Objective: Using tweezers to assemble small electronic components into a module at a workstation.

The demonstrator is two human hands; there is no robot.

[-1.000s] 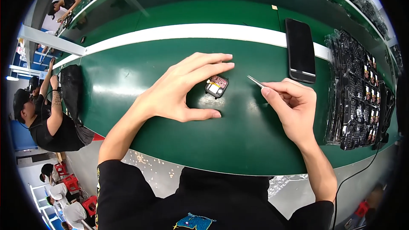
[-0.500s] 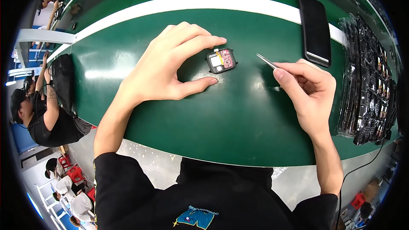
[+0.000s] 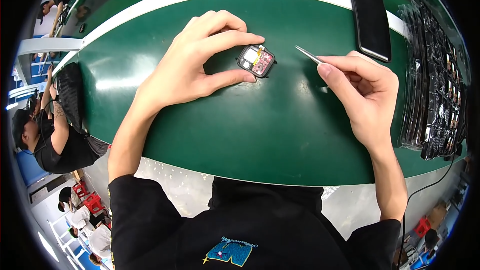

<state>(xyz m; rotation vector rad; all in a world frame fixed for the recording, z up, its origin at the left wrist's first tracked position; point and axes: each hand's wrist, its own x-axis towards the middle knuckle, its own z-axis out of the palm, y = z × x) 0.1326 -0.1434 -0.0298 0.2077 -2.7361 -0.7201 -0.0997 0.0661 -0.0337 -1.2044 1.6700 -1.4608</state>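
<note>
Ideally, the left hand (image 3: 192, 62), fingers bracketing the small black device (image 3: 256, 61) at upper centre (whether gripping, I cannot tell), should steady it while the right hand (image 3: 362, 87), pinching tweezers (image 3: 308, 54), approaches lightly.

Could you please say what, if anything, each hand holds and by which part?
The right hand holds metal tweezers behind their tips. The left hand frames an opened electronic device with thumb and forefinger; whether it grips cannot be told.
</note>
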